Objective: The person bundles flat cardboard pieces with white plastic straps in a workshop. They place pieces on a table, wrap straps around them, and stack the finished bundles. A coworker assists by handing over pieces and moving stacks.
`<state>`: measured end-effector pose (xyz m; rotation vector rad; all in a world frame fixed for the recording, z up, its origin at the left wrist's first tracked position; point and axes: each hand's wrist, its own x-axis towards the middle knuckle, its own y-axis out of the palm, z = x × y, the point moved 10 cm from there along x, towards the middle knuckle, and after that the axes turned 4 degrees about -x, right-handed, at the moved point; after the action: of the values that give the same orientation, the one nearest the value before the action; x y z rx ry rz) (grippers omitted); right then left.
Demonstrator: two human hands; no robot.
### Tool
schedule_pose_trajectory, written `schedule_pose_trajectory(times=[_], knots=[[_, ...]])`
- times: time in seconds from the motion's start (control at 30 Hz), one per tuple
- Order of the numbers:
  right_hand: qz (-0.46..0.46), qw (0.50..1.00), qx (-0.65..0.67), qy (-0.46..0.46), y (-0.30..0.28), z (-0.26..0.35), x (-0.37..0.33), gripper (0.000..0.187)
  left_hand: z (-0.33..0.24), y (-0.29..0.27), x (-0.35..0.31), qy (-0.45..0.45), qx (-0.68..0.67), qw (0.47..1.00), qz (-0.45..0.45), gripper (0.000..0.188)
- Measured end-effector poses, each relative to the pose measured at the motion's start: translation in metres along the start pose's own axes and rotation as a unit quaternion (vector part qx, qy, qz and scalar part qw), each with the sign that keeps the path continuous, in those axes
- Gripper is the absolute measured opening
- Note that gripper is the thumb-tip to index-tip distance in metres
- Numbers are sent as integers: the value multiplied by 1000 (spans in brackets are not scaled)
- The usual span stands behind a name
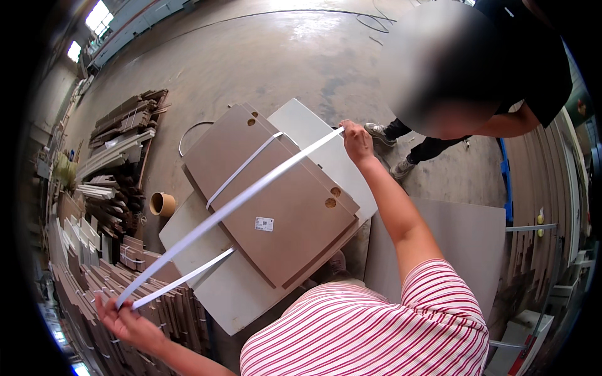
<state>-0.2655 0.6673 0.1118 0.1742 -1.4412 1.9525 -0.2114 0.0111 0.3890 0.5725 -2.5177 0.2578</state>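
A white strapping band (226, 212) runs taut and slanting above a stack of brown panels (276, 194). My right hand (358, 142) pinches one end beyond the stack's far right side. At lower left, my left hand (128, 324) holds the band where it doubles back, its fingers partly spread; a second length (185, 280) leads from there to the stack's near left edge. Another white band (244, 170) lies across the stack farther back. The top panel has round holes and a white label (264, 224). Pale boards (235, 301) lie beneath the stack.
A person in dark clothes (533, 62) leans in at upper right, shoes (401, 168) near the boards. Bundled panels (113, 307) crowd the left, below stacked strips (128, 119). A cardboard tube (162, 204) stands on the floor. A large panel (439, 244) is at my right.
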Motion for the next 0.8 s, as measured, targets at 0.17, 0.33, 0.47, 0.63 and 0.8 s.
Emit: schedule_pose_trajectory(times=[0.17, 0.33, 0.47, 0.63, 0.8], knots=[[-5, 977, 171, 126, 39, -46, -8, 14, -47, 18, -5, 39, 61, 997, 26, 41], [73, 939, 269, 200, 122, -75, -45, 17, -49, 52, -27, 48, 131, 987, 84, 42], [161, 945, 207, 196, 175, -55, -83, 21, -48, 78, -45, 48, 188, 974, 120, 43], [208, 921, 260, 203, 188, -50, -100, 24, -35, 97, -57, 47, 189, 969, 153, 46], [164, 907, 303, 241, 131, -76, -119, 46, 7, 102, -69, -2, 192, 965, 177, 46]])
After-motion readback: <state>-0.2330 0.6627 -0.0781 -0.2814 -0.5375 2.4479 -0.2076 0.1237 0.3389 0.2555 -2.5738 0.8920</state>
